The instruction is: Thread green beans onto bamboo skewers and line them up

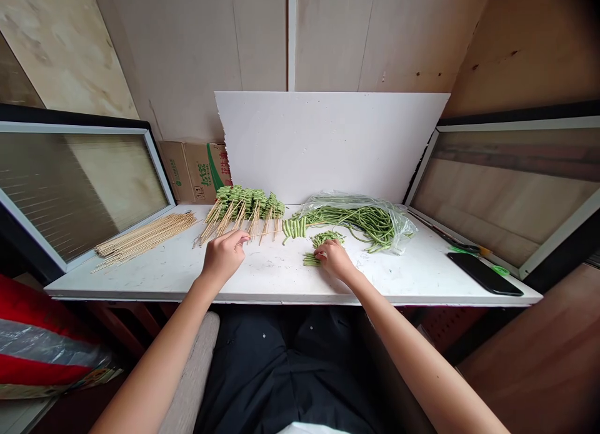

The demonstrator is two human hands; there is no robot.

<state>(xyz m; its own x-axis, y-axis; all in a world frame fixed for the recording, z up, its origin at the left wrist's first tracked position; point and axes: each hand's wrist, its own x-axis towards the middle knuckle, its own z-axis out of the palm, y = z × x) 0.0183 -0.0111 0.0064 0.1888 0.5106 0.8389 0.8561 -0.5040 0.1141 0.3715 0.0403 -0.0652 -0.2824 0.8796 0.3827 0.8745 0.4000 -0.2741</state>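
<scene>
With the left hand (224, 254) pinching the skewer (268, 233) mid-frame, best keep it steady and line up bean pieces (309, 259), lower centre, evenly under the right hand (334, 259), whose grip I cannot tell.

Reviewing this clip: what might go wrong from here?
The skewer in the left hand appears to stick out past its threaded beans, so its bare end might prick the right hand if they meet.
The small cut beans at the right fingertips lie loose and could scatter.
The phone lies near the table's front edge, so a bump might knock it off.
</scene>
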